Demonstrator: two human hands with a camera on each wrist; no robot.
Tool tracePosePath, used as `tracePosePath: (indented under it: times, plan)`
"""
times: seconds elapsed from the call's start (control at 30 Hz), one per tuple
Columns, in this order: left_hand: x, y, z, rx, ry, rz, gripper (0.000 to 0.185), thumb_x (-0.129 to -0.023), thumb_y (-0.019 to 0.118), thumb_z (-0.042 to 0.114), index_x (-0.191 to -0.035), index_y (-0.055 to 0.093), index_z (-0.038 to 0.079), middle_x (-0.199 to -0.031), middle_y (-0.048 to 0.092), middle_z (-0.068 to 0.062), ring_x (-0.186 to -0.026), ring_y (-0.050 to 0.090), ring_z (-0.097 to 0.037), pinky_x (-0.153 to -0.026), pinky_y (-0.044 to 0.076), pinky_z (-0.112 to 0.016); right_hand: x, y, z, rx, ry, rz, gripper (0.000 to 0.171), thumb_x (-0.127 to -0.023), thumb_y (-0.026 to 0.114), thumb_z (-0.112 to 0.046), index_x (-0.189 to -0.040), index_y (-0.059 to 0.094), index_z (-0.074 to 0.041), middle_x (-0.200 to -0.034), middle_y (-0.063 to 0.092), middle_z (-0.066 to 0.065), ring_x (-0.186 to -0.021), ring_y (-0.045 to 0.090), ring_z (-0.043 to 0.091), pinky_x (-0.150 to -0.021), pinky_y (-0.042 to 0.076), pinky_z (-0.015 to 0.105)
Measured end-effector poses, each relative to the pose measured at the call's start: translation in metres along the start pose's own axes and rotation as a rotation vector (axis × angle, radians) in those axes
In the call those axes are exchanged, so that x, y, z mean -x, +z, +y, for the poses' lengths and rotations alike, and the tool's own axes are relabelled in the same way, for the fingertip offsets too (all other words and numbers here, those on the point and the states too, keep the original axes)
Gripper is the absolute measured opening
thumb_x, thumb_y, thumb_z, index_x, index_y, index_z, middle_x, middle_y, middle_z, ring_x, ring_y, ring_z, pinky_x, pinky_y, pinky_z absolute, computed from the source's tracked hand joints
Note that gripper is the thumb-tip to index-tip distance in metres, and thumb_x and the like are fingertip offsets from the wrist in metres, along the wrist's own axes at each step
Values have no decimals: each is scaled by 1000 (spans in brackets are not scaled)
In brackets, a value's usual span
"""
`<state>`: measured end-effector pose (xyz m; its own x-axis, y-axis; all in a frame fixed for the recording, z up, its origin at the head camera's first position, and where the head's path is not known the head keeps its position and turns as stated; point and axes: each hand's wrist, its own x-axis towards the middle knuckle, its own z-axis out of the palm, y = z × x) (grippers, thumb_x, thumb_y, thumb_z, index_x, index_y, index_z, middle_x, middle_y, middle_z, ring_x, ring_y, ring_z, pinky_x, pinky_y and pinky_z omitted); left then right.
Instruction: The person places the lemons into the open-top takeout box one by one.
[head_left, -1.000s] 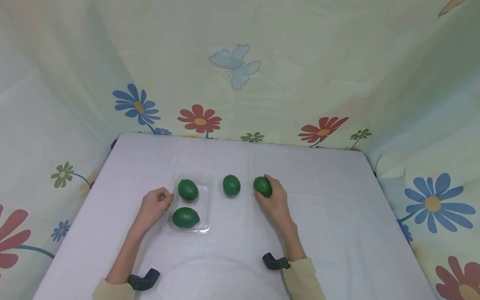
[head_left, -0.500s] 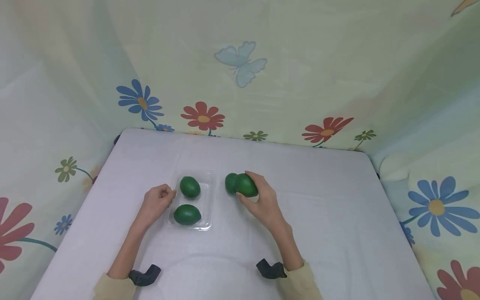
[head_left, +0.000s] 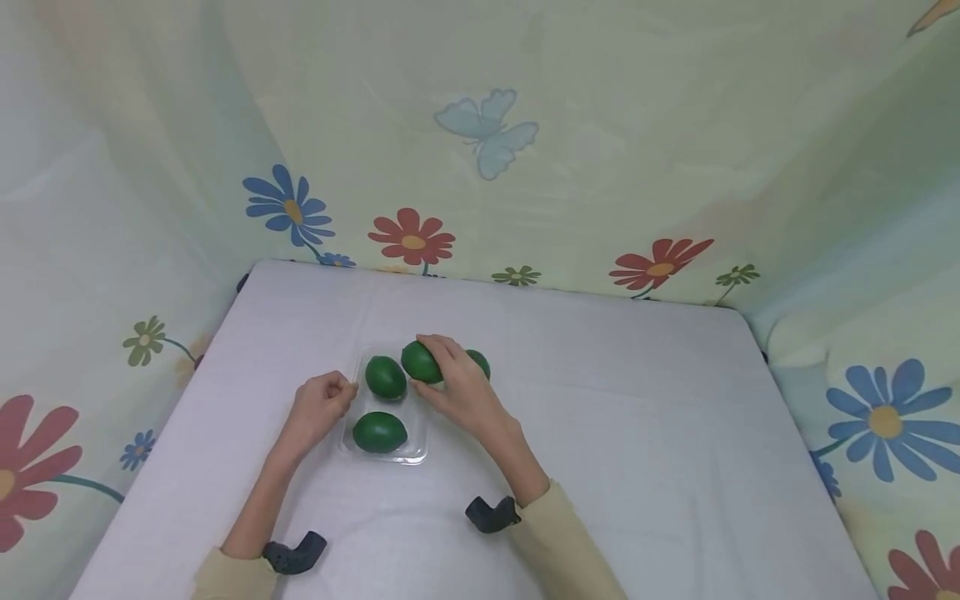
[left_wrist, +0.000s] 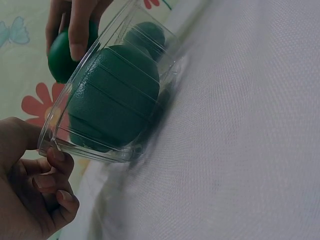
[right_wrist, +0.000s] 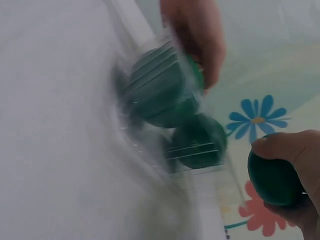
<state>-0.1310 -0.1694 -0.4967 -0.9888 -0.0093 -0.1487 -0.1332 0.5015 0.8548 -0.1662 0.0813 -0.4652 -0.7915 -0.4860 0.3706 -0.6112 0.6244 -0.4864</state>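
My left hand (head_left: 318, 408) pinches the left rim of a clear plastic box (head_left: 411, 460) between thumb and fingers, as the left wrist view shows close up. Two green limes lie inside: one at the far side (head_left: 386, 377), the other at the near side (head_left: 379, 432). Above the box's far right part, my right hand (head_left: 468, 396) holds another lime (head_left: 421, 361) between thumb and fingers. In the right wrist view this held lime (right_wrist: 274, 175) is raised over the rim, apart from the boxed ones. A further lime (head_left: 480, 362) rests on the table, partly hidden behind the right hand.
A white cloth covers the table (head_left: 637, 450). Behind it and at both sides hangs a flowered curtain (head_left: 600, 150). Dark wrist devices sit at the left cuff (head_left: 295, 554) and the right cuff (head_left: 492, 515).
My right hand has carried its lime leftward, past the lime on the table, to over the box. The left hand has stayed at the box's rim.
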Motion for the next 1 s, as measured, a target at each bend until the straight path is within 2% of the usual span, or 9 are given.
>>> tracePosePath:
  times: [0.13, 0.2, 0.47, 0.77, 1.0]
  plan:
    - [0, 2, 1, 4, 3, -5, 25, -102, 60, 18, -87, 61, -2, -62, 54, 1, -58, 43, -13, -52, 35, -24, -5, 14, 1, 127, -42, -38, 65, -89, 82, -17, -146, 51, -6, -142, 57, 15, -128, 60, 29, -101, 54, 37]
    - [0, 2, 1, 4, 8, -6, 25, -102, 60, 18, -87, 61, -2, -62, 55, 0, -57, 43, -13, -52, 35, -25, -5, 20, 2, 156, -60, -38, 64, -89, 82, -15, -145, 51, -6, -141, 57, 15, -127, 60, 30, -100, 55, 37]
    - [-1, 3, 3, -8, 7, 11, 24, -100, 59, 16, -85, 62, -2, -63, 58, -5, -59, 45, -14, -53, 36, -24, -8, 33, 2, 189, -109, -14, 62, -89, 80, -7, -144, 53, -3, -141, 58, 18, -128, 61, 30, -101, 54, 35]
    - [-1, 2, 3, -11, 13, 14, 23, -99, 59, 16, -85, 62, -1, -63, 58, -7, -58, 45, -14, -52, 36, -25, -12, 41, -2, 216, -92, -17, 60, -90, 79, -5, -144, 54, 0, -145, 57, 17, -135, 56, 29, -109, 47, 34]
    - [0, 1, 2, -13, -7, 15, 23, -100, 58, 17, -86, 62, -1, -64, 60, -8, -58, 45, -14, -53, 37, -25, -12, 45, -2, 195, -77, -29, 62, -88, 79, -3, -145, 54, -1, -145, 57, 17, -134, 57, 29, -108, 48, 33]
